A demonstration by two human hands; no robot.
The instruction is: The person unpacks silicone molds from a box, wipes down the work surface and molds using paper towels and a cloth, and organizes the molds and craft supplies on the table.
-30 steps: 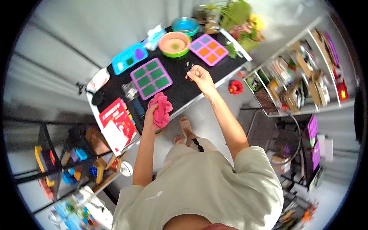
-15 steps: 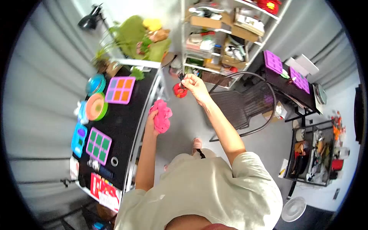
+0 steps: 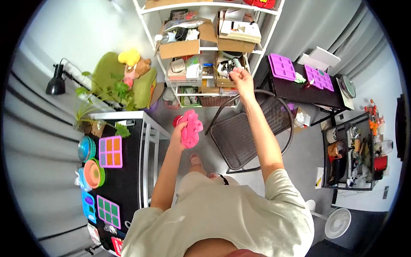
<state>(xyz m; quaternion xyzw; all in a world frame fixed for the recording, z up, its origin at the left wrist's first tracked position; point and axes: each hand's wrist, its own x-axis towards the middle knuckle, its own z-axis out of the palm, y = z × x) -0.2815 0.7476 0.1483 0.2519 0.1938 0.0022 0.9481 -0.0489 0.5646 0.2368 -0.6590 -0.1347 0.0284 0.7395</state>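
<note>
My left hand point(image 3: 178, 136) is closed round a bright pink, soft-looking thing with wavy, petal-like edges point(image 3: 192, 129), held above the floor. My right hand point(image 3: 243, 81) reaches forward with thumb and fingers pinched together. At its fingertips is a small dark bundle, like a coiled black cable point(image 3: 231, 74), hard to separate from what lies behind it. Beyond those fingers, an open cardboard box point(image 3: 224, 82) on the shelf unit holds black and white items.
A white shelf unit point(image 3: 253, 51) with several boxes stands ahead. The black chair point(image 3: 233, 141) is under my right arm. To the left, a black table point(image 3: 126, 180) bears bowls and a purple-framed tray point(image 3: 110, 152). A white fan point(image 3: 338, 223) stands at right.
My view has turned and come closer to the shelf unit. My right hand, with the dark bundle, now overlaps the boxes there. The pink thing stays in my left hand.
</note>
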